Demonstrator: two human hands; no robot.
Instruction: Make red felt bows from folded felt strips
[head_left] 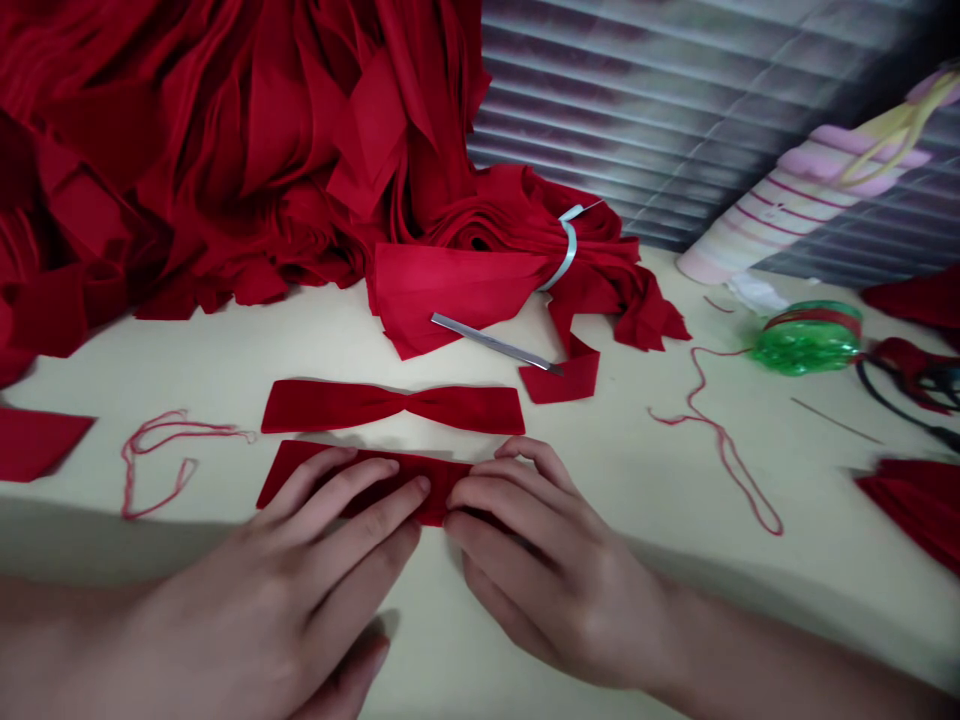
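Observation:
A flat strip of red fabric [442, 472] lies on the pale table under both hands. My left hand [300, 570] rests across its left and middle part, fingers stretched out and flat. At the right end, my right hand [562, 560] has its fingers bent and closed on the strip; the fingertips partly cover it. Just beyond lies a second red strip [337, 405], pinched narrow at its middle like a bow. A slim metal tool [495, 343] with a dark tip rests farther back, partly over red fabric.
Red fabric pieces [247, 130] are heaped at the back left, beside a bundle with a pale tie [570, 245]. Loose red thread [727, 450] leads to a green spool [806, 350] at right. A pink and white tumbler [787, 215] leans near the blinds [600, 100].

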